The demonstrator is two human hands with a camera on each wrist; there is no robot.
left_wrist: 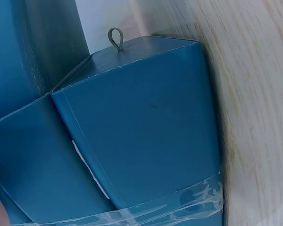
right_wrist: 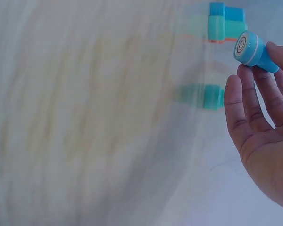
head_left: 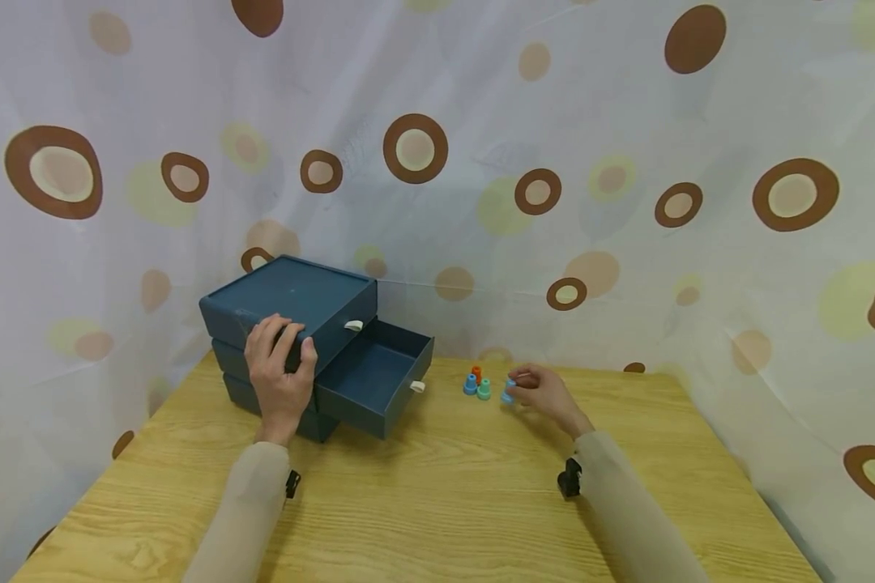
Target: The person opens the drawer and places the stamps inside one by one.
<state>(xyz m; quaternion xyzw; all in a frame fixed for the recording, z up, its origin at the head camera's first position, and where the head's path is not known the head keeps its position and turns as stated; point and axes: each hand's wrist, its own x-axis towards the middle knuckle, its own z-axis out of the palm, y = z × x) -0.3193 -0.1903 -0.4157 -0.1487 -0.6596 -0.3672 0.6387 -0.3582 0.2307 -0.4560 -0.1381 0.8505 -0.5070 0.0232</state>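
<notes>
My right hand (head_left: 547, 397) pinches a light-blue stamp (right_wrist: 250, 49) between thumb and fingertips, just above the table. The stamp's round end, printed with a smiley face, shows in the right wrist view. A teal stamp (right_wrist: 210, 96) stands near the fingers there. To the left of that hand, an orange stamp (head_left: 477, 372), a blue stamp (head_left: 470, 385) and a green stamp (head_left: 484, 390) stand close together. My left hand (head_left: 280, 372) rests on the near upper edge of a dark-blue drawer unit (head_left: 299, 287), fingers spread. Its middle drawer (head_left: 379, 368) is pulled out, and nothing is seen inside.
The drawers carry small pale loop tabs (head_left: 417, 387). Clear tape (left_wrist: 179, 207) crosses the unit's side in the left wrist view. The wooden table (head_left: 423, 502) spreads in front, and a patterned sheet (head_left: 467, 219) hangs behind it.
</notes>
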